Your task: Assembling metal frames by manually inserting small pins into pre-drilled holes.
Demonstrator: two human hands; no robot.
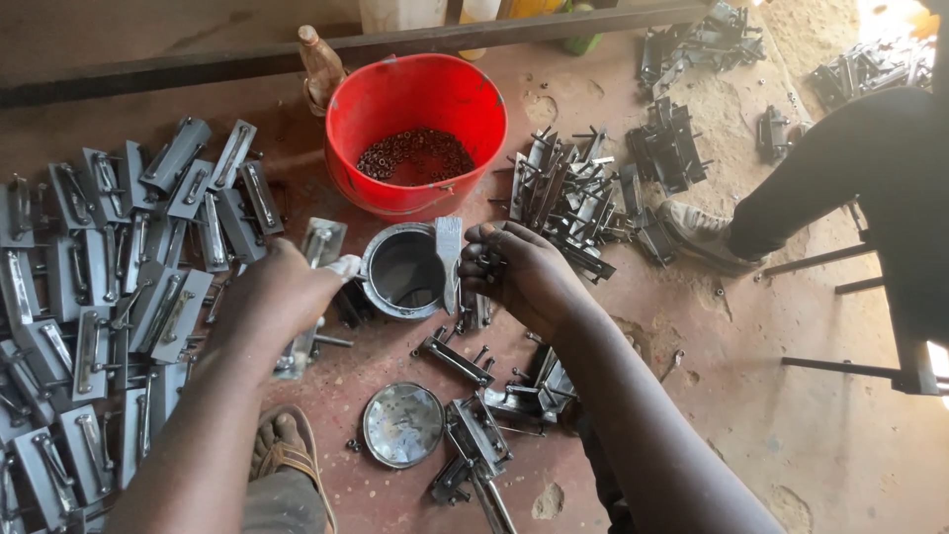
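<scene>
Close in, label by label:

Sandalled foot (282,445): at 6 o'clock, on the reddish floor (791,425).
Round lid (402,424): shiny, lying flat on the floor just right of the foot.
Loose latches (474,450): grey metal bolt pieces scattered at 5 o'clock, below the right forearm.
Left hand (282,297): at 9 o'clock of the tin, fingers clenched around a grey metal latch plate (318,247) that tilts up past the knuckles; a scrap of white cloth (346,265) shows at the fingertips.
Right hand (519,272): at 3 o'clock of the tin, fingers pinched on small dark parts, with a flat paintbrush (449,257) standing just beside them; I cannot tell for sure whether they grip the brush.
Open tin (403,270): round, metal, dark inside, on the floor between both hands.
Finished stack (109,307): many grey latch plates laid in overlapping rows at 9 o'clock.
Red bucket (415,133): at 12 o'clock, small dark rings in its bottom.
Dark pile (573,198): tangled latches at 1 o'clock.
Other person: a shoe (702,232) and dark trouser leg at 2 o'clock.
</scene>
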